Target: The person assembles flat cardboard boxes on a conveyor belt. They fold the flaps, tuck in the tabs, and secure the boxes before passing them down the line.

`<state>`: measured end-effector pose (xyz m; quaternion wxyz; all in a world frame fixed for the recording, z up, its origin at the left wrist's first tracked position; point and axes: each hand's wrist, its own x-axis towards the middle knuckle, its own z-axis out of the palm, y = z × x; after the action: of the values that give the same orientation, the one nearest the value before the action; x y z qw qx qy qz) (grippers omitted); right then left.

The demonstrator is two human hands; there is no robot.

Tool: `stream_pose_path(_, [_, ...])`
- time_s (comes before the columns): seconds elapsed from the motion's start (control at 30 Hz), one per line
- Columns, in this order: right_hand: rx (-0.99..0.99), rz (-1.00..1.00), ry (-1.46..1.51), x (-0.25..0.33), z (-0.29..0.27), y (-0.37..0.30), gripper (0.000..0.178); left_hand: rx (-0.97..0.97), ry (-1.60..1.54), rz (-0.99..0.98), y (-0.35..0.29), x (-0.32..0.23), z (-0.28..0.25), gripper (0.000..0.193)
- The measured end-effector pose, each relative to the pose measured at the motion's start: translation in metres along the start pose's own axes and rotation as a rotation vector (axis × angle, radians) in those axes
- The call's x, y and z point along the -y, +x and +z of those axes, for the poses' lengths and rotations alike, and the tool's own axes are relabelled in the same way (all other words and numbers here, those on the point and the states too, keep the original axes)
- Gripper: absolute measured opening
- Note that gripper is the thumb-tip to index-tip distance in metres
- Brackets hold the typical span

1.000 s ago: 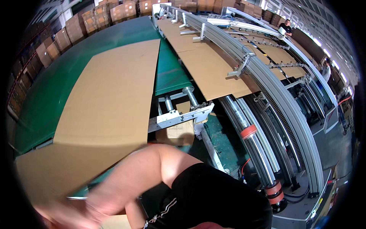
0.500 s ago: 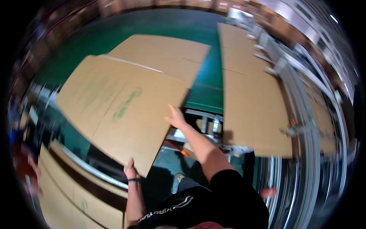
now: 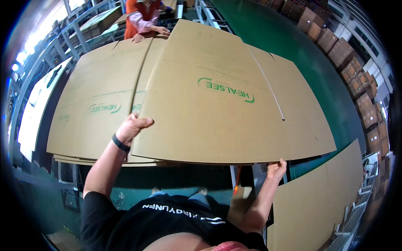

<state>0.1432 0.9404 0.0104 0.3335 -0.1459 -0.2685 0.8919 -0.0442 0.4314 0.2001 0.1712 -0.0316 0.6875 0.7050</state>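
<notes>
A large flat cardboard sheet with green print spans the middle of the view. My left hand, with a dark band at the wrist, grips its left edge, thumb on top and the other fingers partly hidden. Along the near edge, toward the right, my right hand holds the sheet from below, its fingertips curled at the rim. A white-edged slit runs across the sheet's right part. To the left, the sheet overlaps a stack of similar cardboard sheets.
Across the stack, a co-worker in orange rests both hands at its far edge. More cardboard lies at the lower right beside a metal frame. Brown cartons line the far right of the green floor.
My view has swung left, bringing the stack and the co-worker into it. The sheet now overlaps the stack. My right hand has gone from lying on the sheet to gripping its near edge.
</notes>
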Motion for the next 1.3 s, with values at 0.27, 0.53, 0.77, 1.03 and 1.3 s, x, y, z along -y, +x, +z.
stream_pose_path(0.27, [0.107, 0.010, -0.263, -0.119, 0.220, -0.180, 0.046, -0.006, -0.254, 0.062, -0.087, 0.026, -0.312, 0.041])
stream_pose_path(0.53, [0.397, 0.530, -0.244, -0.326, 0.312, -0.367, 0.047, -0.083, -0.008, -0.059, -0.138, 0.039, -0.624, 0.056])
stream_pose_path(0.77, [0.583, 1.102, -0.345, -0.475, 0.321, -0.442, 0.024, -0.175, 1.070, 0.298, -0.100, 0.161, -0.666, 0.068])
stream_pose_path(1.03, [1.265, 0.393, -1.420, -0.434, 0.335, -0.311, 0.028, 0.344, 1.283, 0.466, -0.093, 0.146, -0.360, 0.038])
stream_pose_path(1.3, [1.112, -0.471, -1.929, -0.372, 0.234, -0.153, 0.064, 0.209, 1.388, 0.800, -0.056, 0.172, -0.369, 0.019])
